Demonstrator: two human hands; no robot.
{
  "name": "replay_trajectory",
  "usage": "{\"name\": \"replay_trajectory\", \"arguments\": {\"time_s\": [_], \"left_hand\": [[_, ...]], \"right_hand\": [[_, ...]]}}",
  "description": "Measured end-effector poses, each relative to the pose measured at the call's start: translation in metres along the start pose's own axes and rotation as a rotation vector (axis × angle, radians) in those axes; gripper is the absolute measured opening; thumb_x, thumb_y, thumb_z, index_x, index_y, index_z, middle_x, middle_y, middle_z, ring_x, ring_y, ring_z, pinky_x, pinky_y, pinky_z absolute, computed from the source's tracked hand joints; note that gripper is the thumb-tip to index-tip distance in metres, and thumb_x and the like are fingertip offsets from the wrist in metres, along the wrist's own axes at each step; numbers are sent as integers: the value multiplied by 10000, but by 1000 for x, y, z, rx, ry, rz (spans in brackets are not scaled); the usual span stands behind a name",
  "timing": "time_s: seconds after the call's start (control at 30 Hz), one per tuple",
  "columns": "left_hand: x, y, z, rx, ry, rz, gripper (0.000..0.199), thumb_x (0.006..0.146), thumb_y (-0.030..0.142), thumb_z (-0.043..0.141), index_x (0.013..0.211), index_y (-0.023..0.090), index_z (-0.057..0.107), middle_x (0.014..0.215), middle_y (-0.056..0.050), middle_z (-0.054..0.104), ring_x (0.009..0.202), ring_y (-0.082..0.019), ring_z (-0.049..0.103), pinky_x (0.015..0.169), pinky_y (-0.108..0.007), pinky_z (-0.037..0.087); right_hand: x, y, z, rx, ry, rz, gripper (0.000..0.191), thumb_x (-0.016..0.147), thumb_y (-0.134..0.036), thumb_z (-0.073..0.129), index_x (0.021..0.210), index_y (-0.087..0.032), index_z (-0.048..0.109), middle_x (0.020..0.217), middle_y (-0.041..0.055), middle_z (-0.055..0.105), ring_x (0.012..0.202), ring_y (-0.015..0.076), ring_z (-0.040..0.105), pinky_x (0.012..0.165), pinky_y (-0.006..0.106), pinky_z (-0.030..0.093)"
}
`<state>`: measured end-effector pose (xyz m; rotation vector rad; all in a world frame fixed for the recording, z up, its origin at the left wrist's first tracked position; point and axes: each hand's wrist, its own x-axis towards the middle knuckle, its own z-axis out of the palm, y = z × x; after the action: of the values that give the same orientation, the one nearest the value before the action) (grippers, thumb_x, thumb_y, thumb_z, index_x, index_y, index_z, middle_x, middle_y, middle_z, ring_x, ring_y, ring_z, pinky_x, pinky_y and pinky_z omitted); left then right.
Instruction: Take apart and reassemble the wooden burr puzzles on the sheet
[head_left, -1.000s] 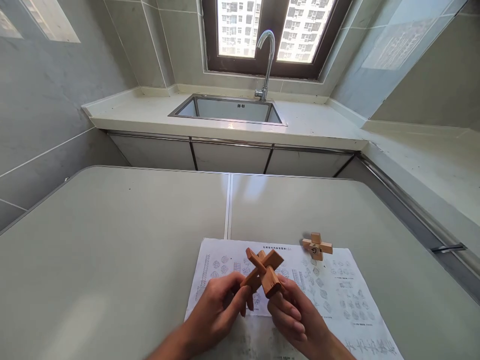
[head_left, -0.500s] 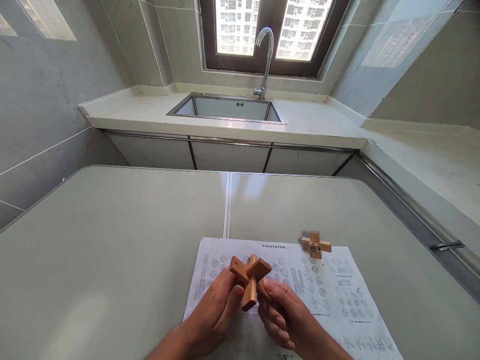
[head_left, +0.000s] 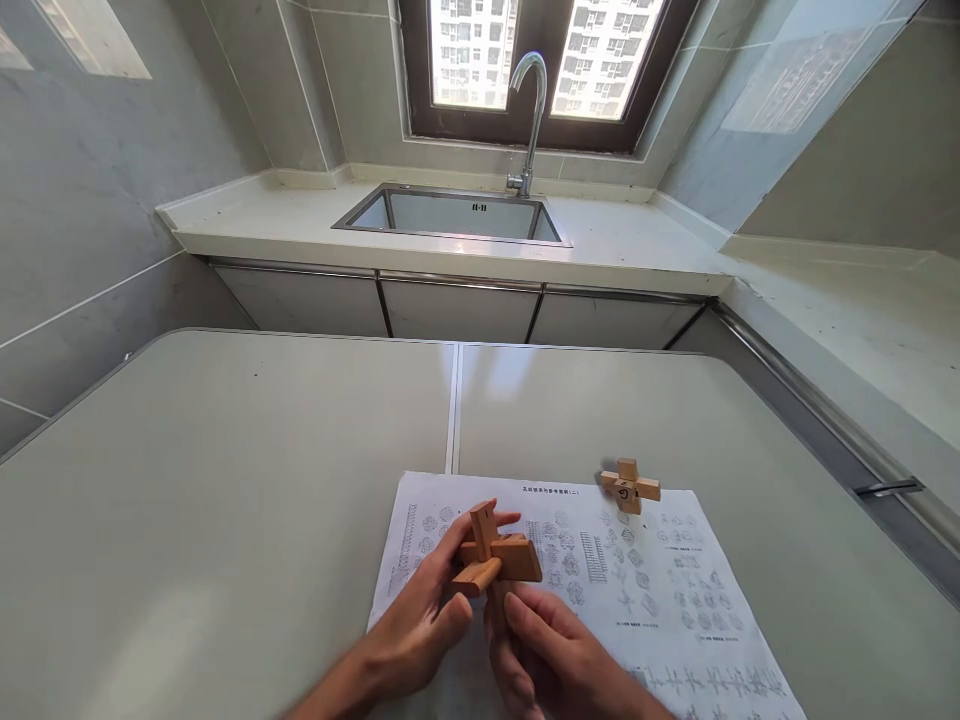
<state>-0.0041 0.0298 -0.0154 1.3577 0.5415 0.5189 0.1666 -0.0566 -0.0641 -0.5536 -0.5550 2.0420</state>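
Observation:
A wooden interlocking burr puzzle (head_left: pixel 495 552), made of crossed reddish-brown bars, is held above a printed sheet. My right hand (head_left: pixel 551 640) pinches its lower bar between thumb and fingers. My left hand (head_left: pixel 420 615) is beside the puzzle's left side, thumb spread away and fingers stretched out behind the bars. Whether those fingers touch the wood cannot be made out. The paper sheet (head_left: pixel 600 600) shows rows of small puzzle diagrams. On its top edge sits a second, lighter wooden burr puzzle (head_left: pixel 628 487) with a dark mark on its front.
The pale table (head_left: pixel 262 480) has a seam (head_left: pixel 454 410) running away from me. Beyond it is a white counter (head_left: pixel 622 225) with a sink (head_left: pixel 450 212) and a curved faucet (head_left: pixel 536 120) below a window. Another counter (head_left: pixel 862 310) runs along the right side.
The puzzle has been turned, so one bar now points up and another down into my right hand. My left thumb has come away from it, and my right hand has shifted lower.

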Motion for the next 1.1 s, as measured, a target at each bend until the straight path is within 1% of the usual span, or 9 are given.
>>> {"name": "replay_trajectory", "arguments": {"time_s": [0.1, 0.2, 0.3, 0.4, 0.47, 0.6, 0.83, 0.93, 1.1], "left_hand": [[-1, 3, -1, -52, -10, -41, 964, 893, 886, 461, 1612, 248, 382, 1588, -173, 495, 1450, -407, 477, 1204, -552, 385], [-2, 3, -2, -75, -9, -60, 863, 940, 819, 491, 1601, 271, 408, 1588, -151, 496, 1459, -394, 472, 1221, -553, 362], [-3, 1, -2, -95, -22, -35, 833, 952, 787, 519, 1600, 277, 407, 1584, -148, 494, 1469, -392, 461, 1233, -563, 344], [-3, 0, -1, -88, -24, -15, 786, 974, 746, 532, 1593, 279, 405, 1598, -152, 475, 1474, -389, 456, 1226, -570, 353], [-3, -1, -1, -77, -17, -5, 764, 984, 721, 544, 1592, 287, 387, 1605, -154, 464, 1477, -388, 453, 1219, -572, 363], [-4, -5, -3, -82, -27, 36, 760, 991, 699, 552, 1601, 297, 345, 1606, -158, 446, 1484, -390, 442, 1218, -583, 361], [-6, -4, -1, -73, -33, 60, 726, 997, 704, 537, 1577, 302, 366, 1602, -142, 445, 1503, -378, 412, 1228, -553, 353], [-6, -6, 3, -52, -9, 76, 750, 1002, 716, 513, 1591, 291, 323, 1608, -152, 432, 1497, -374, 416, 1240, -549, 333], [-8, -12, 8, -58, 1, 140, 752, 1006, 707, 512, 1596, 296, 292, 1610, -152, 400, 1432, -361, 478, 1187, -499, 407]], "right_hand": [[-1, -2, 1, 0, 8, 15, 484, 968, -641, 686, 862, -200, 519, 564, -88, 531, 336, 38, 434, 367, 143, 376], [-1, -5, 2, 14, -11, -3, 466, 985, -604, 688, 845, -183, 546, 554, -84, 529, 332, 36, 442, 355, 136, 373], [0, -6, 3, 33, -20, -15, 470, 971, -597, 712, 823, -179, 557, 550, -90, 514, 314, 29, 410, 327, 130, 350], [0, -5, 3, 55, 31, -18, 455, 954, -577, 746, 836, -170, 579, 572, -81, 541, 300, 13, 364, 308, 123, 320], [1, -3, 2, 76, 39, -27, 440, 965, -557, 741, 832, -165, 590, 565, -75, 551, 296, 11, 348, 299, 119, 298], [1, -4, 4, 107, -7, -33, 396, 1005, -522, 703, 865, -165, 606, 519, -79, 547, 289, 16, 323, 305, 114, 282], [-2, -9, 7, 107, -32, -38, 354, 1032, -491, 677, 937, -152, 638, 501, -82, 548, 296, 20, 308, 325, 116, 276], [-3, -8, 6, 111, -7, -38, 362, 1030, -487, 680, 896, -154, 635, 497, -84, 541, 289, 17, 281, 316, 120, 265], [-5, -11, 8, 74, -3, -51, 433, 1052, -481, 644, 765, -161, 601, 460, -82, 495, 294, 16, 287, 336, 118, 291]]}}
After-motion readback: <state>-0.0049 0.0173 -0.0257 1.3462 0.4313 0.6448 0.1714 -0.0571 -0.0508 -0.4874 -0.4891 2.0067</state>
